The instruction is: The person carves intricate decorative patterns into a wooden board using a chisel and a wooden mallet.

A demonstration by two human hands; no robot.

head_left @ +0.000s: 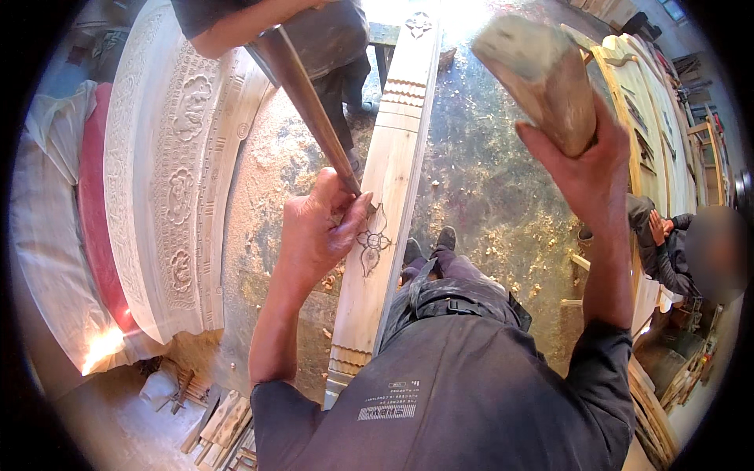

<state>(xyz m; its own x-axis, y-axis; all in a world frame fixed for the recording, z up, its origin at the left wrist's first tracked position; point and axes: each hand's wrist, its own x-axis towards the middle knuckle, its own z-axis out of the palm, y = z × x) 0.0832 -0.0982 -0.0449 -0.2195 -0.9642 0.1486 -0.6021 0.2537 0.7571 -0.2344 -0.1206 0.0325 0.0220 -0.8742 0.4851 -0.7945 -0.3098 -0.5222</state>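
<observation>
We are holding a long chisel (pixel 312 108) aslant over the pale board (pixel 393 149), its lower end beside the drawn flower (pixel 375 242); whether the edge is touching wood, we cannot tell. We are judging it stiff and top-heavy, its smooth shaft perhaps slippery, so gripping low, near the blade, is giving the best control. The wooden block (pixel 538 71) is looking solid and weighty; its narrow end is offering the better hold. The board is seeming rigid, though its surface is probably denting easily.

Our left hand (pixel 318 224) is pinching the shaft between thumb and curled fingers, its forearm slanting beside the board. Our right hand (pixel 585 161) is wrapping the block's narrow end, holding it up and well apart from the chisel.
</observation>
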